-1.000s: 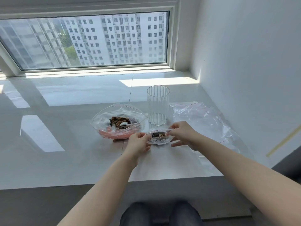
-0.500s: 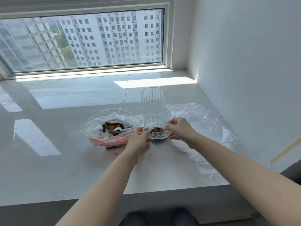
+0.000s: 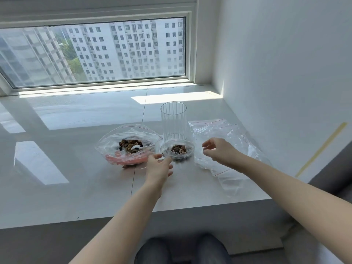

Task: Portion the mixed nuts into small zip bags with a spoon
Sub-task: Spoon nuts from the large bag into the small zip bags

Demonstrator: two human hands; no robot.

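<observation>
Two hands are in view, the left hand (image 3: 159,166) and the right hand (image 3: 219,150). Between them sits one small bag (image 3: 178,150) holding nuts. Beyond the left hand lies one large bag (image 3: 129,143) of nuts, with one white spoon (image 3: 140,148) in it. One clear glass (image 3: 173,121) stands beyond the small bag. Under the right hand lies one pile of empty bags (image 3: 224,134); their number cannot be told.

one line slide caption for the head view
Both hands, left and right, open beside a small nut-filled zip bag.
</observation>
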